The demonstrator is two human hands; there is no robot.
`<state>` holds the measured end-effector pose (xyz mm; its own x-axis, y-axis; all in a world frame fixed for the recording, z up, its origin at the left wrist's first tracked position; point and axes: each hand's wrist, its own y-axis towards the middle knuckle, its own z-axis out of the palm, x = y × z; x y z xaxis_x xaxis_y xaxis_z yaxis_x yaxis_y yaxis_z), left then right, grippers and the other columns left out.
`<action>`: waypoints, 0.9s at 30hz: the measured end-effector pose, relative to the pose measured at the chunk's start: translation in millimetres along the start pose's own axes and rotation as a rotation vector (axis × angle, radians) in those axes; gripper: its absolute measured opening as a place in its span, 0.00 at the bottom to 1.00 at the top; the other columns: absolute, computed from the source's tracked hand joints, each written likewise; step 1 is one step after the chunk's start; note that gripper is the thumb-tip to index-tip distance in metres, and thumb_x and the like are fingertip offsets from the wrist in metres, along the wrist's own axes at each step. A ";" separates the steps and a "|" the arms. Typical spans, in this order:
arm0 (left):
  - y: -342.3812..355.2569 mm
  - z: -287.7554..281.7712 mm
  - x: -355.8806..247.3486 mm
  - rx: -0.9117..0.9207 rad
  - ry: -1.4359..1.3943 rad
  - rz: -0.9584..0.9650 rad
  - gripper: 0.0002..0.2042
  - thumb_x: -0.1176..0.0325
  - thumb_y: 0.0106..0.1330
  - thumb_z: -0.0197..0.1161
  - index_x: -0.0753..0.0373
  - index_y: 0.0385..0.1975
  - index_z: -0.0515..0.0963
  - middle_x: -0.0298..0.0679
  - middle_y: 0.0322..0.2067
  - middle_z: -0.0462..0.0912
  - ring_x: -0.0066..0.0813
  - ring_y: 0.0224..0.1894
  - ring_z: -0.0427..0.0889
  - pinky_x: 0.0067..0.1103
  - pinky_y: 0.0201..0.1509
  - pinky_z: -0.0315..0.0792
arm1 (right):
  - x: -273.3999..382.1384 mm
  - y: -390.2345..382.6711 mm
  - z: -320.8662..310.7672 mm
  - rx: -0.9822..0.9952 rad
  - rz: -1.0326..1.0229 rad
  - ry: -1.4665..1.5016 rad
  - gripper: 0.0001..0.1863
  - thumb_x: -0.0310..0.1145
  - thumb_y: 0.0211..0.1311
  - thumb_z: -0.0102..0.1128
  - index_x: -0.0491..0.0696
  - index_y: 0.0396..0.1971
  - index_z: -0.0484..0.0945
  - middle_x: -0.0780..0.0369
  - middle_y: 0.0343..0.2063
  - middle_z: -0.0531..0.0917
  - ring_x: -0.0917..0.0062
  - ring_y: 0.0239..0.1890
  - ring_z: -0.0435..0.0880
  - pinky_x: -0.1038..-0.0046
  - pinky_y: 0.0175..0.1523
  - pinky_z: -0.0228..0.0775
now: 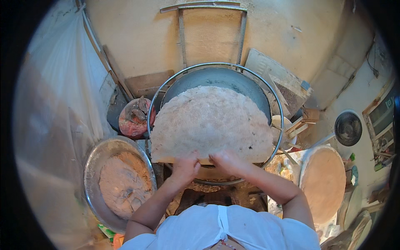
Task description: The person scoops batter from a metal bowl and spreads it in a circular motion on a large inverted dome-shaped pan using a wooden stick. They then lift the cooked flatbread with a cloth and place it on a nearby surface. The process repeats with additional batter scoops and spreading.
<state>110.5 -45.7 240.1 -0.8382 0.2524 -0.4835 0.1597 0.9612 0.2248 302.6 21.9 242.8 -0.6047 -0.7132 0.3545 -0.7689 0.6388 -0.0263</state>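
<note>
A large, pale, rough-surfaced flatbread (212, 125) covers most of a round dark griddle (216, 76), whose surface shows only along the far side. Its near edge is straight, with a thin yellowish border along it. Both my hands pinch that near edge close to its middle, a short gap apart. My left hand (186, 166) is closed on the edge. To its right, my right hand (225, 161) is closed there too, somewhat blurred. The fingertips are partly hidden. A shiny metal ring (282, 118) circles the griddle, passing below my hands.
At left, a metal basin (89, 179) holds a pale doughy mass (121, 183), with a red bucket (132, 121) behind it. A tan round disc (323, 183) stands at right, near a fan (348, 128). Plastic sheeting (62, 116) hangs at left; boards (275, 77) lean on the wall.
</note>
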 end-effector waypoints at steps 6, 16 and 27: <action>-47.6 -65.3 8.3 -0.779 -0.477 0.043 0.12 0.67 0.69 0.50 0.69 0.43 0.75 0.45 0.38 0.80 0.34 0.42 0.79 0.26 0.50 0.71 | -4.6 110.2 -136.9 -0.009 0.300 0.443 0.13 0.35 0.49 0.66 0.41 0.30 0.84 0.60 0.25 0.85 0.80 0.28 0.81 0.73 0.34 0.73; -103.3 113.1 -5.9 0.486 -1.651 -1.024 0.34 0.36 0.66 0.42 0.64 0.56 0.65 0.48 0.51 0.74 0.39 0.46 0.79 0.30 0.48 0.74 | -127.3 -47.1 -299.0 -0.730 0.685 1.009 0.12 0.24 0.53 0.65 0.37 0.37 0.77 0.56 0.31 0.82 0.71 0.30 0.84 0.65 0.34 0.80; 120.4 146.5 -201.7 0.636 -2.099 -0.448 0.22 0.65 0.67 0.56 0.61 0.60 0.65 0.39 0.57 0.72 0.35 0.60 0.69 0.37 0.66 0.61 | -236.8 -526.4 -278.0 -1.531 1.070 1.216 0.16 0.30 0.57 0.65 0.38 0.42 0.76 0.55 0.38 0.83 0.69 0.39 0.84 0.64 0.49 0.78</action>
<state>375.1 35.4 240.7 0.6511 -0.6175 -0.4413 0.6332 0.7625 -0.1327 908.3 -65.2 432.5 0.2826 0.0283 0.9588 0.7216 0.6522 -0.2320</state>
